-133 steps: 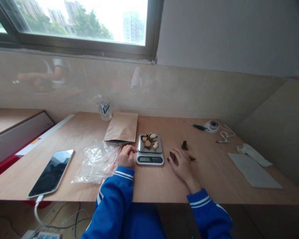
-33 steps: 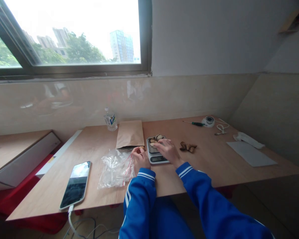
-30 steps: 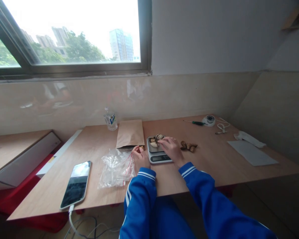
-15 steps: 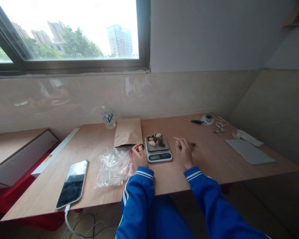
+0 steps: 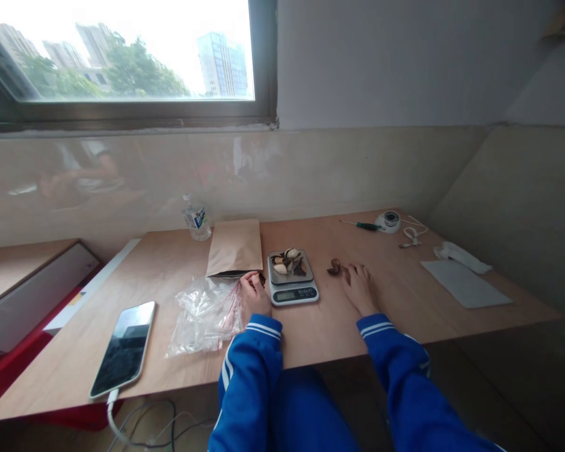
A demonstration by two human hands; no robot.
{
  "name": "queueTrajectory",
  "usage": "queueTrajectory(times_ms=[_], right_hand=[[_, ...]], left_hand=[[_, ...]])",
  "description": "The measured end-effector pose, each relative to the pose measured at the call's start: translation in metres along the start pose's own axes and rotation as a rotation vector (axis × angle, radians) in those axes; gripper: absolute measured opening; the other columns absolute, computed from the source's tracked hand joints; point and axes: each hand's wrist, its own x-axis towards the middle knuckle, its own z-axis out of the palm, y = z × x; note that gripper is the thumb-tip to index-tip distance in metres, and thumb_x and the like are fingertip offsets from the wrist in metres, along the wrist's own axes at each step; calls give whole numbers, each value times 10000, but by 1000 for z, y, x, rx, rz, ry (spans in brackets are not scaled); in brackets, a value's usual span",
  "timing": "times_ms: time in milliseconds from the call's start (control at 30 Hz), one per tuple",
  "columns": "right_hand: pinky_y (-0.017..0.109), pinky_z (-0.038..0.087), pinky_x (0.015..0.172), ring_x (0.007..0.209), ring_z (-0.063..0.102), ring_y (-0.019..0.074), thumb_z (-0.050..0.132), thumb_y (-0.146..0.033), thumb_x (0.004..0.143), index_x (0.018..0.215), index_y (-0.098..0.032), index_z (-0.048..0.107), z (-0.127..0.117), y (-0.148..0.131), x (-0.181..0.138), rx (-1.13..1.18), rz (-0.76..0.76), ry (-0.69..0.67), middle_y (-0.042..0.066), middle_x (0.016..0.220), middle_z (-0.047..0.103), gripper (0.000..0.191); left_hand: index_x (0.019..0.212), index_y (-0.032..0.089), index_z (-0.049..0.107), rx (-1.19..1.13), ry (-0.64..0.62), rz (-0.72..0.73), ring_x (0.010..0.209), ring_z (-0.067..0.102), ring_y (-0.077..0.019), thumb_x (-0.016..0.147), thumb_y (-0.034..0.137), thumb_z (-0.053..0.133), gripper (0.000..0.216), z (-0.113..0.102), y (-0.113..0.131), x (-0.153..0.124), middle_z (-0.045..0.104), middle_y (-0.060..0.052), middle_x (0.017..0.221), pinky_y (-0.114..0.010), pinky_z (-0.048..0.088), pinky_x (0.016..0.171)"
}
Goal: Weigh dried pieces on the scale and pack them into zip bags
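A small kitchen scale (image 5: 294, 295) stands mid-table, and several dried mushrooms (image 5: 281, 269), pale and dark brown, lie on its metal plate. Left of the scale, my left hand (image 5: 254, 295) is closed with a dark brown dried mushroom (image 5: 262, 279) at its fingertips. To the right of the scale, my right hand (image 5: 360, 290) rests on the tabletop with its fingers stretched out. Just off those fingertips lie dark curled mushroom pieces (image 5: 334, 267). Clear plastic zip bags (image 5: 202, 323) with red strips spread beside my left hand, in front of a brown paper bag (image 5: 236, 246).
A clear bottle (image 5: 198, 221) stands at the back left. A phone (image 5: 125, 348) with a charging cable lies near the left edge. Toward the back right are a screwdriver (image 5: 365, 225) and a white dome camera (image 5: 388, 221). A pale sheet (image 5: 466, 284) lies at the right.
My right hand has lowered, flattened out and shifted right, baring the dark mushroom pieces on the table. My left hand still pinches its mushroom beside the scale. The whole view has shifted slightly.
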Motion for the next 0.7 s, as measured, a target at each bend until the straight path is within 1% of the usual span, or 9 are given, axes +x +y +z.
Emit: queueTrajectory(times_ms=[67,200,367,433,500,567,600,667,700], right_hand=[[384,367,806,967,474,256,409,-210,844,1023,-158,599,-1,1,0,3,9,-7,107,1037,590,266],[382,373,787,954,479,251,420,-182,823,965,-161,611,0,3,-1,37,10,3,107,1015,593,240],[385,381,770,944,477,252,414,-180,816,910,-166,612,2,6,-2,57,14,32,111,996,583,220],[391,383,773,930,474,254,411,-181,812,898,-169,608,1,5,-2,49,19,45,113,972,576,216],[408,384,777,923,467,265,403,-183,811,877,-165,607,0,4,-2,27,37,59,126,957,563,215],[429,381,779,941,457,287,395,-181,810,871,-148,605,-2,0,-2,-2,66,70,153,969,548,221],[437,379,780,956,452,298,392,-178,808,880,-139,602,-4,-2,-2,-14,75,74,168,985,542,226],[448,373,782,976,447,312,386,-165,804,909,-126,595,-7,-6,-1,-25,73,84,189,1021,535,237],[449,370,781,974,449,312,382,-161,804,919,-125,592,-9,-8,-1,-24,70,90,191,1028,536,242]], left_hand=[[923,190,522,-12,-7,5,667,559,-135,875,425,357,292,-1,2,-1,578,-33,822,-258,444,626],[937,188,478,-42,-3,-32,557,518,-113,880,429,348,280,-3,7,-4,545,-1,753,-262,431,593],[956,191,399,-116,58,-37,481,455,-75,875,401,346,232,-7,15,-5,487,30,752,-259,423,572],[938,186,398,-122,55,-19,472,445,-68,867,390,355,220,-9,17,-7,487,21,770,-253,415,546],[918,181,412,-100,37,52,498,462,-74,851,381,392,212,-11,18,-11,502,2,789,-249,413,535],[914,179,424,-79,-17,148,534,491,-89,831,365,448,205,-12,19,-22,523,-13,793,-247,421,532],[924,178,431,-72,-66,187,548,506,-97,824,354,476,207,-10,21,-29,536,-18,790,-248,428,534],[969,178,445,-67,-201,237,575,536,-111,821,331,512,223,-3,25,-48,572,-37,815,-260,454,554],[995,178,455,-67,-264,261,603,555,-119,823,322,523,234,4,29,-58,590,-58,865,-273,472,581]])
